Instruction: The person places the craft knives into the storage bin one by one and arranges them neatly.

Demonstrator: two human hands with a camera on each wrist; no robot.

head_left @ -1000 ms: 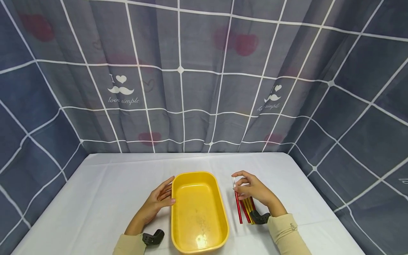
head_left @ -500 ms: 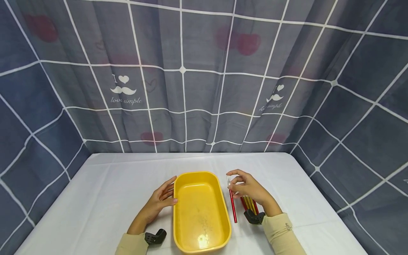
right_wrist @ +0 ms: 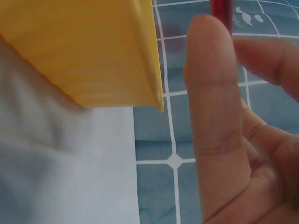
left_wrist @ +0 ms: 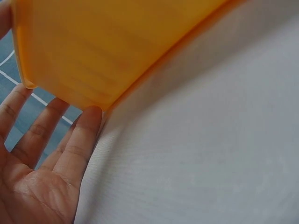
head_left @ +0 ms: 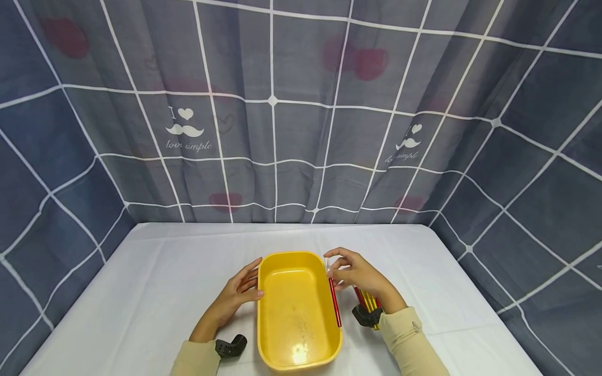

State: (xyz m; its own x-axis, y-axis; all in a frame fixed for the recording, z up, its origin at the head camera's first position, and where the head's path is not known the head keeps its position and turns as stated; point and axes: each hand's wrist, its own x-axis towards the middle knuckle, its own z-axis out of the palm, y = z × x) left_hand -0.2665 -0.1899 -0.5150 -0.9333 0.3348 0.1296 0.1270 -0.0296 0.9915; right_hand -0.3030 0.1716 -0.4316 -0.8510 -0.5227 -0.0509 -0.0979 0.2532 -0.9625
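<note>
My left hand (head_left: 240, 289) rests against the left side of a yellow plastic tray (head_left: 260, 334), its thumb at the rim. In the left wrist view, straight fingertips (left_wrist: 91, 116) touch the tray's outer wall. My right hand (head_left: 359, 274) pinches a slim shiny red stick with a clear end (head_left: 334, 303) between thumb and fingers. This stick slants down along the tray's right rim, overlapping it in the head view. In the right wrist view, the thumb covers most of the red stick (right_wrist: 221, 14). Several red and gold sticks (head_left: 369, 300) lie under the right wrist, partly hidden.
A white cloth (head_left: 164, 282) covers the table. A grey curtain with white grid lines (head_left: 301, 130) hangs behind it and along both sides. Each wrist wears a black device, such as the left wrist camera (head_left: 231, 347).
My right hand has carried the red stick leftward from beside the other sticks to the tray's right rim. The left hand stays at the tray, while the head view shifts slightly.
</note>
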